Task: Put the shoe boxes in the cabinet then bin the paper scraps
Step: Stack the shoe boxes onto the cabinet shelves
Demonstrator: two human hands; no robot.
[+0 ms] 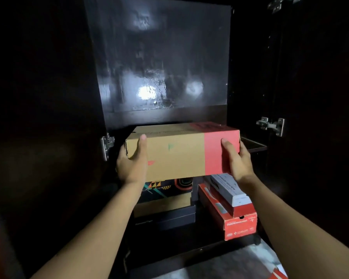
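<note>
While the dark cabinet (48, 97) stands open, a tan-and-red shoe box (181, 152) sits level at its shelf's front edge, above stacked boxes (228, 214). Left hand (131, 164) and right hand (240, 162) clamp its two ends, thumbs on the front face.

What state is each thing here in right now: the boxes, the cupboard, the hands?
Brown and red cardboard shoe box: closed, held up at both ends.
Left hand: gripping the brown end.
Right hand: gripping the red end.
Dark wooden cabinet: open.
Red shoe box: closed, on the lower shelf.
Grey slim box: closed, lying on the red shoe box.
Black shoe box: closed, under other boxes.
</note>
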